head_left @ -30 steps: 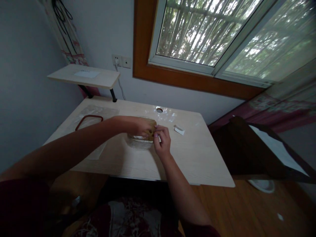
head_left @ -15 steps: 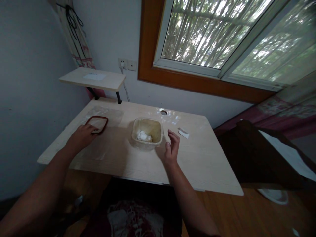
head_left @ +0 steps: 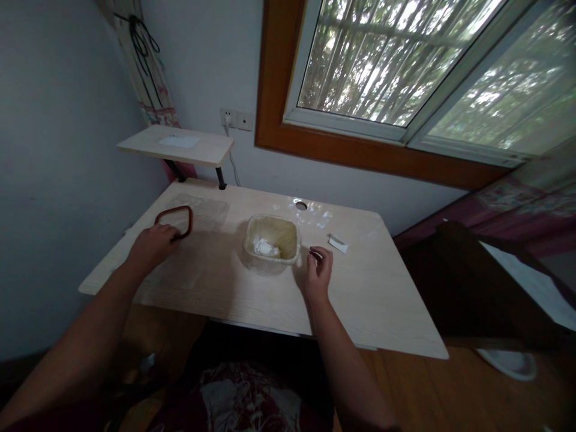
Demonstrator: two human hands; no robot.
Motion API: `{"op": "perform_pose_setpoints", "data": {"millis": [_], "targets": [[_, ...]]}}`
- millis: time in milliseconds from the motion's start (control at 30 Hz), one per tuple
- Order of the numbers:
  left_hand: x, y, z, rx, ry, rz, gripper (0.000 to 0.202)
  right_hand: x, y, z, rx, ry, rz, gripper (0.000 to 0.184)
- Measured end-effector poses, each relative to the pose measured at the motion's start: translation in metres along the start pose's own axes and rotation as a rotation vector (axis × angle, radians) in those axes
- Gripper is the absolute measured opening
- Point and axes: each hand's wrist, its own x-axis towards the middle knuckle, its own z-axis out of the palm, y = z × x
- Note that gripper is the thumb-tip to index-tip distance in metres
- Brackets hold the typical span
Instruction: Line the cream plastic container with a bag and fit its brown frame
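My left hand (head_left: pixel 155 247) is closed on the near edge of a clear lid with a reddish-brown rim (head_left: pixel 191 219). The lid is over a clear plastic sheet (head_left: pixel 204 210) on the left of the table, its far side tilted up a little. A pale square container (head_left: pixel 272 268) stands at the middle of the table, open at the top. Inside lies a crumpled white lump (head_left: pixel 266 247), whose kind I cannot make out. To the right of the container, my right hand (head_left: pixel 318 273) hovers with fingers curved, a gap to the thumb, and nothing held.
A small white strip (head_left: pixel 337 243) lies beyond my right hand. At the back left, a raised shelf (head_left: pixel 180 150) carries a paper label. A cable hole (head_left: pixel 301 206) is near the table's back edge. Dark furniture (head_left: pixel 443 282) stands to the right.
The lid has shifted slightly and its far side looks more tilted up in my left hand. My right hand has drawn a little away from the container, its fingers curling in.
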Motion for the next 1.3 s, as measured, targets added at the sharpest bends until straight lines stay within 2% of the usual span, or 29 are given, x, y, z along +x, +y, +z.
{"op": "perform_pose_setpoints", "data": {"millis": [100, 233, 333, 433, 567, 700, 800, 1000, 1200, 1300], "targets": [[-0.009, 0.016, -0.017, 0.003, 0.149, 0.058, 0.030, 0.000, -0.001, 0.000, -0.012, 0.010, 0.013, 0.017], [-0.020, 0.051, -0.045, -0.180, 0.383, 0.102, 0.030, 0.001, -0.002, 0.000, -0.018, 0.017, 0.028, 0.015], [-0.025, 0.080, -0.066, -0.368, 0.532, 0.031, 0.030, 0.002, -0.003, 0.000, -0.012, 0.020, 0.031, 0.014], [-0.027, 0.103, -0.080, -0.594, 0.579, -0.103, 0.033, 0.002, -0.004, -0.001, -0.006, 0.038, 0.043, 0.014], [-0.023, 0.118, -0.084, -0.821, 0.607, -0.197, 0.038, 0.002, -0.002, -0.003, 0.017, 0.062, 0.082, 0.015], [-0.013, 0.123, -0.085, -0.891, 0.582, -0.185, 0.035, 0.002, 0.001, -0.003, 0.032, 0.070, 0.123, 0.016], [-0.005, 0.128, -0.088, -0.857, 0.499, -0.171, 0.034, 0.002, 0.002, -0.003, 0.044, 0.074, 0.139, 0.017], [0.010, 0.143, -0.098, -0.546, 0.281, 0.008, 0.031, 0.002, 0.002, -0.002, 0.039, 0.058, 0.144, 0.016], [0.028, 0.159, -0.092, -0.243, 0.243, 0.135, 0.028, 0.003, 0.003, -0.003, 0.038, 0.049, 0.141, 0.014], [0.034, 0.168, -0.087, -0.164, 0.219, 0.171, 0.029, 0.003, 0.004, -0.003, 0.033, 0.046, 0.139, 0.013]]}}
